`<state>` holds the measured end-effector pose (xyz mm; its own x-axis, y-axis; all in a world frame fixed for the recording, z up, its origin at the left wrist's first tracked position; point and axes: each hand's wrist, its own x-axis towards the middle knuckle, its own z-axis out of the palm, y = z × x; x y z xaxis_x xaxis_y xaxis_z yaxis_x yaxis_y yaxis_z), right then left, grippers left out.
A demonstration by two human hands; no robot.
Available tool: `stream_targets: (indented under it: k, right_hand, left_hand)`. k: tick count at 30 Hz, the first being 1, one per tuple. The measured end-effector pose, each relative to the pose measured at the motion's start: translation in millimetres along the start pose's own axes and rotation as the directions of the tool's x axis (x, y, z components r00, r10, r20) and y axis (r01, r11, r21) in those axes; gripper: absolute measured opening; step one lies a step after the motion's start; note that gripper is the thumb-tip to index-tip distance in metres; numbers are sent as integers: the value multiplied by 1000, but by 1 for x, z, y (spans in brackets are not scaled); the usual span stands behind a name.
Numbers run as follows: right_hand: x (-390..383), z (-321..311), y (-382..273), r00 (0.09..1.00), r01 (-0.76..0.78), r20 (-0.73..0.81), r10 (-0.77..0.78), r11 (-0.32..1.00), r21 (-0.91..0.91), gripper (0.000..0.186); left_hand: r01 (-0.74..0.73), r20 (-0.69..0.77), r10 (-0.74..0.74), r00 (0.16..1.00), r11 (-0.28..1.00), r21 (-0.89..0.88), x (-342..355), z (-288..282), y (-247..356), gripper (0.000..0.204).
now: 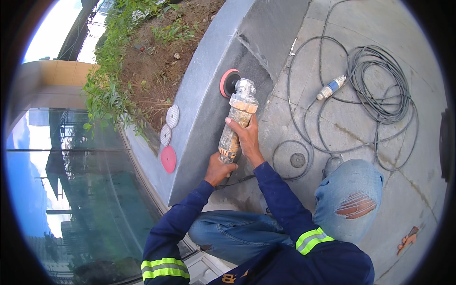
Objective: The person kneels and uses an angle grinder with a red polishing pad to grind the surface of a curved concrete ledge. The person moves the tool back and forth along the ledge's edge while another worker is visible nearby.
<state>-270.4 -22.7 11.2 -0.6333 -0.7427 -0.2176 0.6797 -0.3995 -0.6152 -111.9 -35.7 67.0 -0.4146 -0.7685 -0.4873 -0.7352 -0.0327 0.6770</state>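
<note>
Both my hands grip an angle grinder (236, 124) whose worn body is coated in pale dust. My left hand (219, 169) wraps round its rear end, near the cord. Further forward, my right hand (247, 137) clasps the body from the right, thumb across the top. At the tool's head, a black and red polishing disc (230, 83) is set against the side face of a grey stone planter wall (202, 111). I cannot tell whether the disc is spinning. On the wall's top lie two white pads (172, 116) and a pink pad (168, 159).
A coiled black cable (380, 85) with a blue and white connector (331, 88) lies on the paving at right. A dark round disc (298, 160) rests by my knee. Glass panels (90, 190) stand at left. Soil and plants (156, 52) fill the planter. An orange-handled tool (407, 241) lies lower right.
</note>
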Motion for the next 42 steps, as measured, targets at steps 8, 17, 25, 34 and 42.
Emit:
stream_targets:
  k: [8,17,25,34,42]
  right_hand:
    - [12,24,-13,987,-18,158,-23,966,257,45]
    - [81,-23,-16,992,-110,-25,120,961,255,37]
    - [-1,-14,34,980,-178,-38,193,955,239,38]
    - [62,-25,-5,995,-101,-9,104,979,177,39]
    - [22,-41,32,988,-147,-17,151,977,152,41]
  left_hand:
    - [-154,-53,152,987,988,-29,-7,-7,7,40]
    - [-98,50,97,994,995,22,57,23,33,36]
    - [-141,-45,141,989,990,5,7,16,-79,49]
    - [-83,43,86,995,995,-56,48,30,-4,46]
    - [5,180,5,984,998,-56,15,28,-40,53]
